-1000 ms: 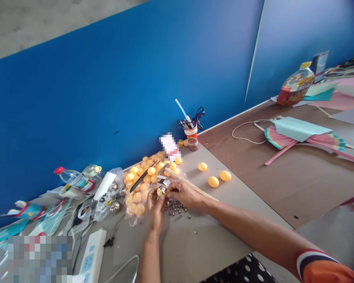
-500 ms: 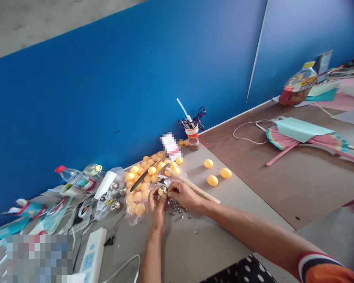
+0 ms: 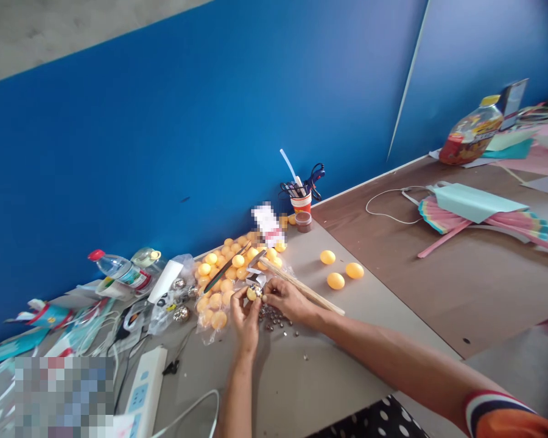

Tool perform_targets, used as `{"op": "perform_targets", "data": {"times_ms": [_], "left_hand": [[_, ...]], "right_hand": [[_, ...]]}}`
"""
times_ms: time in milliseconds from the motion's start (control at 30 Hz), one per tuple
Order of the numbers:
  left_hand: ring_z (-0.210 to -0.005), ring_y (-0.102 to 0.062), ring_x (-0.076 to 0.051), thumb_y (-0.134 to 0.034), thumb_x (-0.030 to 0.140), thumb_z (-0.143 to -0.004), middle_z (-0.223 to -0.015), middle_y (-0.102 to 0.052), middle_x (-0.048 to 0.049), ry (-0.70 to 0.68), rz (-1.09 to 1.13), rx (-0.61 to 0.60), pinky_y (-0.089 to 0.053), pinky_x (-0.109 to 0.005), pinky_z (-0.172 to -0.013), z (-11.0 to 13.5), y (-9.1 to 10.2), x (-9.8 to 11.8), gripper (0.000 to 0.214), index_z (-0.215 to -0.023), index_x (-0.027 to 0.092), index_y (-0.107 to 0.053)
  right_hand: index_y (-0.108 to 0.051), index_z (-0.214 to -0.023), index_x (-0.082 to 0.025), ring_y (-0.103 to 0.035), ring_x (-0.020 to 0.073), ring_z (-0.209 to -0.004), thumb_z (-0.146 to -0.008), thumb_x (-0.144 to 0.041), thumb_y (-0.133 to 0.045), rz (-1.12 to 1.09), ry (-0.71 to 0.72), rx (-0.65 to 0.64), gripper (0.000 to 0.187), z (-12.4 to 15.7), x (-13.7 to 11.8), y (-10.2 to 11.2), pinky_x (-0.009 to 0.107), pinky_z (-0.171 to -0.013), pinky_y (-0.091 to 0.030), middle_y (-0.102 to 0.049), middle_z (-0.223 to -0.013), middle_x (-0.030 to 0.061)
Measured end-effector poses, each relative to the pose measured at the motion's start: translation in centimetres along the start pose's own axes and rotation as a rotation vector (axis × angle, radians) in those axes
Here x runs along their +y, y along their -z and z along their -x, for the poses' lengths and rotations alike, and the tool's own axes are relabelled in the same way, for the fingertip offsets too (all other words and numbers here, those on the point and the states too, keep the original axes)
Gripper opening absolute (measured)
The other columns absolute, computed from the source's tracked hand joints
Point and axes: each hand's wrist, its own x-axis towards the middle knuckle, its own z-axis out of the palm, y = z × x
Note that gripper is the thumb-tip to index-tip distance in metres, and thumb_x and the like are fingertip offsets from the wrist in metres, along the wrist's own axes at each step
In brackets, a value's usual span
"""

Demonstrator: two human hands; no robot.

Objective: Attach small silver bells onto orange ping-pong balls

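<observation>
My left hand pinches a small yellow ball with a shiny metal bit on it, held just above the grey table. My right hand meets it from the right, fingertips closed against the same ball. Small silver beads lie scattered on the table right under both hands. A clear bag full of yellow balls sits just behind the hands, with a dark flat tool resting on it. Thin wooden sticks lie past my right hand.
Three loose yellow balls lie to the right. A cup of scissors and pens stands by the blue wall. A water bottle, a power strip and cables crowd the left. A pink paper fan and oil bottle sit far right.
Both hands stay together on the small ball and have shifted slightly up and right in the picture as the camera turned a little. Nothing was picked up or let go.
</observation>
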Motion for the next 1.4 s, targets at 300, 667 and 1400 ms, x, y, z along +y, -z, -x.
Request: {"op": "perform_targets", "data": {"times_ms": [300,667,1400], "left_hand": [[-0.091,-0.063,-0.019,-0.077,0.040,-0.070,-0.101,-0.065,-0.0065,0.052,0.088,0.038,-0.052,-0.030,-0.077,0.2,-0.1,-0.4,0.044,-0.105,0.020,-0.058],[-0.090,-0.064,-0.019,-0.076,0.043,-0.070,-0.099,-0.065,-0.0065,0.013,0.011,0.045,-0.051,-0.030,-0.077,0.3,-0.3,-0.4,0.045,-0.104,0.020,-0.057],[-0.079,-0.068,-0.017,-0.080,0.040,-0.065,-0.092,-0.069,-0.0023,0.139,0.253,0.050,-0.054,-0.033,-0.077,-0.8,-0.1,0.8,0.041,-0.096,0.020,-0.062]], "right_hand": [[-0.049,-0.067,-0.017,-0.047,0.0090,-0.053,-0.078,-0.017,-0.056,-0.039,-0.004,-0.081,0.013,0.0,-0.6,0.2,0.021,-0.052,-0.036,-0.054,-0.058,-0.0033],[-0.050,-0.065,-0.017,-0.047,0.0082,-0.051,-0.077,-0.015,-0.055,0.062,-0.016,-0.048,0.012,0.0,-0.7,0.2,0.020,-0.050,-0.035,-0.055,-0.055,-0.0039],[-0.061,-0.073,-0.017,-0.050,0.0106,-0.057,-0.078,-0.020,-0.061,0.180,0.030,-0.282,0.006,-0.2,-2.1,2.2,0.022,-0.053,-0.037,-0.057,-0.063,-0.0029]]}}
